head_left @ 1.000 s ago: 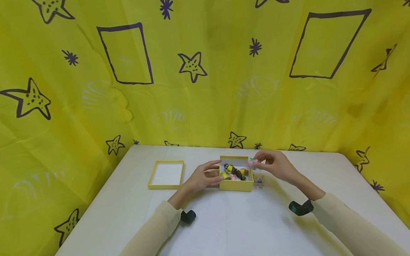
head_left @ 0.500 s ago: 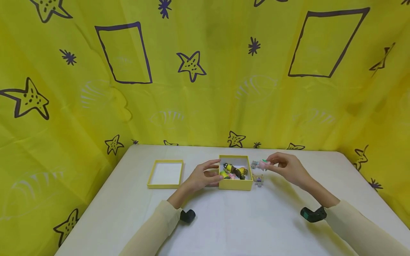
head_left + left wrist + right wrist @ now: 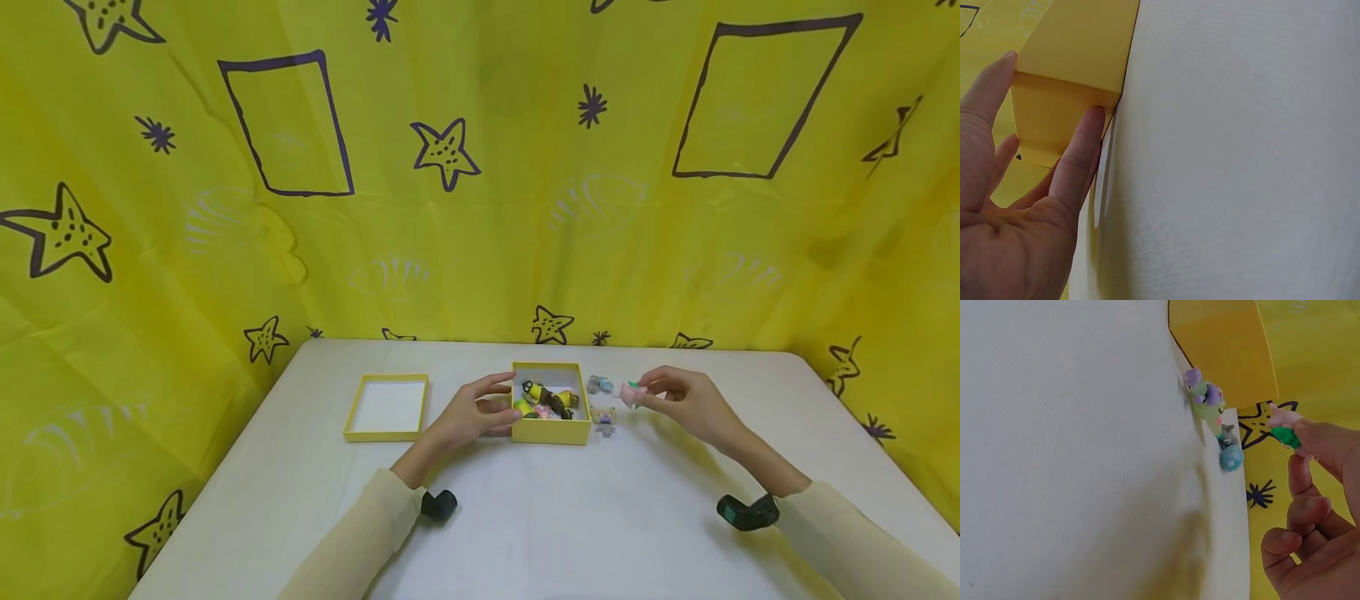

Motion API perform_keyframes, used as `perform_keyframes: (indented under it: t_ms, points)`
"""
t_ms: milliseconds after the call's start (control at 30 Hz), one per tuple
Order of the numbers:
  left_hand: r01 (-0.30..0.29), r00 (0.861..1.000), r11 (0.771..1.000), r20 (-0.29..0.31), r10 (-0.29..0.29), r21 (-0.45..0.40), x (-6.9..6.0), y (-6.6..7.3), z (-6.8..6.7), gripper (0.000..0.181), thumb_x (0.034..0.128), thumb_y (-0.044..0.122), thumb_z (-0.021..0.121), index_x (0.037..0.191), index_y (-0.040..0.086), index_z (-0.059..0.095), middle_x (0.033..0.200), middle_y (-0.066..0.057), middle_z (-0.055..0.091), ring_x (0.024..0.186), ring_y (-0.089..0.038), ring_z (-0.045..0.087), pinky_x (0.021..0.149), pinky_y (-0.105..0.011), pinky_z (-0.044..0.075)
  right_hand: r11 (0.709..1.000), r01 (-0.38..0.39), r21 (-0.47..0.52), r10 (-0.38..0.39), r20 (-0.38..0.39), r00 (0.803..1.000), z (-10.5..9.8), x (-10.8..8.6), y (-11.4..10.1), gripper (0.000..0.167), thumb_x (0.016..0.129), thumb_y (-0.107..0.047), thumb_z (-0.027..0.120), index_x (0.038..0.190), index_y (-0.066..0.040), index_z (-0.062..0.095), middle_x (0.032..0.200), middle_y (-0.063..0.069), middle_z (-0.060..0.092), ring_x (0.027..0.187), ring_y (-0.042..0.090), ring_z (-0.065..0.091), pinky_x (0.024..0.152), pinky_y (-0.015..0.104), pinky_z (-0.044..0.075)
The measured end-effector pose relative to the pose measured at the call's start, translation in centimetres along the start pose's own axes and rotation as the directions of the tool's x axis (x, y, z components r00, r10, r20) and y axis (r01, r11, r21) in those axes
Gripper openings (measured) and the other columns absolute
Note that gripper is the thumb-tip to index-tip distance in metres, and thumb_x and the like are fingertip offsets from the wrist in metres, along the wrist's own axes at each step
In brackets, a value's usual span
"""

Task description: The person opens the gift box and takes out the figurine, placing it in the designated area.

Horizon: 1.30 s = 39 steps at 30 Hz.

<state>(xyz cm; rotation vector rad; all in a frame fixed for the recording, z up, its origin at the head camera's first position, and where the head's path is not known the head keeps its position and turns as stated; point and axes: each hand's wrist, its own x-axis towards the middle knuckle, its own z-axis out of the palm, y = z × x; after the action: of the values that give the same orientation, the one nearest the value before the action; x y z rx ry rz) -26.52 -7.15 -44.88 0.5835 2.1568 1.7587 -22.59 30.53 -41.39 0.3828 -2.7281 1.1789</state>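
My left hand (image 3: 463, 417) rests its fingertips on the left side of a yellow box (image 3: 553, 432); in the left wrist view its fingers (image 3: 1075, 159) lie against the box wall. Inside the box are several small figures (image 3: 553, 402), yellow, brown, green and pink. Right of the box, my right hand (image 3: 690, 404) pinches a small pink figure with a green leaf (image 3: 1285, 434) between thumb and finger, above the table. Near it stand a pale figure with purple parts (image 3: 1209, 400) and a grey-and-blue figure (image 3: 1231, 456), both beside the box.
A yellow-edged lid with a white inside (image 3: 387, 408) lies on the white table (image 3: 585, 525) left of the box. Behind the table hangs a yellow curtain (image 3: 517, 250) with drawn stars and frames.
My right hand has moved away from the box to the right, carrying the pink figure, and the grey-and-blue figure has come into view. The left hand stays at the box.
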Motion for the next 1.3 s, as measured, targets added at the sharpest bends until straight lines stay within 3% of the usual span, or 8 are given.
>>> perform_keyframes:
  t_ms: [267, 433, 567, 800, 1067, 1300]
  points:
    - [0.002, 1.000, 1.000, 0.005, -0.002, -0.012, 0.0, -0.1, -0.1, 0.071, 0.0933, 0.015, 0.079, 0.156, 0.016, 0.045, 0.150, -0.019, 0.049, 0.124, -0.032, 0.060, 0.089, -0.037, 0.061, 0.996, -0.037, 0.079, 0.031, 0.079, 0.996, 0.0, -0.1, 1.0, 0.025, 0.094, -0.027, 0.078, 0.110, -0.008, 0.073, 0.104, 0.010, 0.073, 0.087, 0.020, 0.065, 0.068, 0.025, 0.053]
    - [0.002, 1.000, 1.000, 0.004, -0.002, -0.010, 0.1, -0.1, 0.0, 0.072, 0.0926, 0.015, 0.079, 0.156, 0.017, 0.045, 0.150, -0.017, 0.050, 0.126, -0.032, 0.060, 0.089, -0.037, 0.061, 0.995, -0.055, 0.085, 0.041, 0.158, 0.987, -0.1, 0.2, 1.4, 0.023, 0.096, -0.025, 0.076, 0.111, -0.009, 0.073, 0.105, 0.008, 0.072, 0.087, 0.020, 0.062, 0.068, 0.026, 0.052]
    - [0.004, 1.000, 1.000, -0.002, -0.004, -0.008, 0.2, -0.1, 0.0, 0.072, 0.0922, 0.015, 0.080, 0.156, 0.019, 0.047, 0.149, -0.016, 0.051, 0.125, -0.031, 0.060, 0.089, -0.036, 0.061, 0.994, -0.062, 0.093, 0.037, 0.245, 0.969, -0.2, 0.8, 1.6, 0.021, 0.095, -0.024, 0.077, 0.110, -0.010, 0.074, 0.104, 0.007, 0.072, 0.088, 0.023, 0.060, 0.068, 0.027, 0.050]
    - [0.001, 1.000, 1.000, -0.001, -0.001, -0.003, 0.1, -0.2, -0.1, 0.071, 0.0927, 0.015, 0.079, 0.155, 0.018, 0.047, 0.150, -0.018, 0.050, 0.127, -0.034, 0.059, 0.090, -0.036, 0.060, 0.993, -0.064, 0.103, 0.017, 0.403, 0.915, 0.1, 1.8, 2.2, 0.020, 0.095, -0.019, 0.076, 0.111, -0.007, 0.072, 0.095, 0.006, 0.070, 0.081, 0.020, 0.054, 0.064, 0.025, 0.045]
    - [-0.011, 1.000, 1.000, 0.005, 0.010, 0.019, 0.1, -0.1, 0.0, 0.070, 0.0939, 0.015, 0.078, 0.156, 0.015, 0.045, 0.149, -0.019, 0.050, 0.126, -0.035, 0.059, 0.092, -0.036, 0.059, 0.995, -0.021, 0.102, -0.027, 0.447, 0.894, 0.4, 2.8, 2.3, 0.019, 0.097, -0.013, 0.072, 0.114, -0.005, 0.073, 0.096, 0.005, 0.068, 0.080, 0.019, 0.051, 0.063, 0.024, 0.044]
    - [0.000, 1.000, 1.000, 0.012, 0.000, -0.007, 0.1, 0.0, -0.1, 0.071, 0.0938, 0.014, 0.078, 0.156, 0.015, 0.045, 0.151, -0.020, 0.048, 0.127, -0.036, 0.058, 0.089, -0.038, 0.061, 0.992, -0.053, 0.111, -0.008, 0.488, 0.873, 0.4, 3.3, 2.0, 0.019, 0.099, -0.014, 0.069, 0.116, -0.005, 0.072, 0.099, 0.006, 0.068, 0.085, 0.021, 0.050, 0.066, 0.026, 0.042]
